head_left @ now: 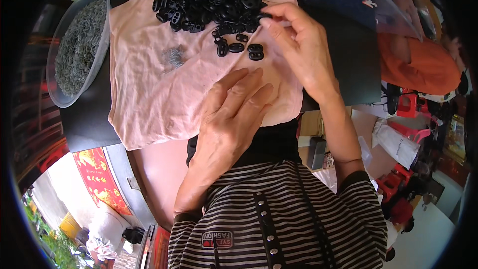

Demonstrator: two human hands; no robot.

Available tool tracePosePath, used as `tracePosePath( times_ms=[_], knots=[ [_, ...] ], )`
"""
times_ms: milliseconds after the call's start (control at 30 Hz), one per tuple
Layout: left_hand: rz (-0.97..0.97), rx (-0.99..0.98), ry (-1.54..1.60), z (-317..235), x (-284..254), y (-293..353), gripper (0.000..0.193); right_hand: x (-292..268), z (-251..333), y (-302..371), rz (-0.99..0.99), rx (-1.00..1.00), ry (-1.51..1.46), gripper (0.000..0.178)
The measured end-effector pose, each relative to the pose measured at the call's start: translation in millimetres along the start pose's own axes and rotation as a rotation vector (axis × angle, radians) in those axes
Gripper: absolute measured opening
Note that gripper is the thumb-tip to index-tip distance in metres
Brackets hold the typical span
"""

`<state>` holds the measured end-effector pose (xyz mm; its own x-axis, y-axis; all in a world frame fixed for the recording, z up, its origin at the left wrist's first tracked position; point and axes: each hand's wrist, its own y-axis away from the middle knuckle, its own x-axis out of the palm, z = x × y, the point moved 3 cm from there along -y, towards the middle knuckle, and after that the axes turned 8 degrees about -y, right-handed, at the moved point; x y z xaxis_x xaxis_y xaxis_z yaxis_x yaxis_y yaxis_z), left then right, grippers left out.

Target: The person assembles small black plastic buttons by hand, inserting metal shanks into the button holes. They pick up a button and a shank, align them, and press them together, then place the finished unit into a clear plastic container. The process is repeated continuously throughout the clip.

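My right hand (303,40) pinches a small black cord-lock piece (265,16) between thumb and fingertips, at the right edge of a big heap of black plastic cord-lock pieces (214,0). Several loose ones (236,47), oval with holes, lie just in front of the heap. Nearer to me, my left hand (231,109) rests with fingers stretched out on a pale pink cloth (149,94); its palm side is hidden. Left of the loose pieces, a little pile of fine silvery bits, perhaps springs (174,58), sits on the cloth.
Beyond the cloth's left edge, a clear plastic tub (106,30) holds many small grey metal bits. Everything lies on a dark tabletop (343,79). A clear plastic bag (393,5) is at the far right. Red stools (408,104) stand on the floor to the right.
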<state>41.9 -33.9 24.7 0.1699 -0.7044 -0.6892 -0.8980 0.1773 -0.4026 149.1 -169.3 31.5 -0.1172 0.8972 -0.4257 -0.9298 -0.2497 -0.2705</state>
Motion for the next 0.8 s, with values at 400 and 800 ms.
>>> tracePosePath(
  times_ms=[400,800],
  knots=[
    [0.017,0.001,0.060,10,8,5,0.026,13,12,1,0.047,0.027,-0.107,0.013],
    [-0.041,-0.152,0.239,9,-4,1,0.021,-1,4,12,0.081,0.156,-0.212,0.013]
  ],
)
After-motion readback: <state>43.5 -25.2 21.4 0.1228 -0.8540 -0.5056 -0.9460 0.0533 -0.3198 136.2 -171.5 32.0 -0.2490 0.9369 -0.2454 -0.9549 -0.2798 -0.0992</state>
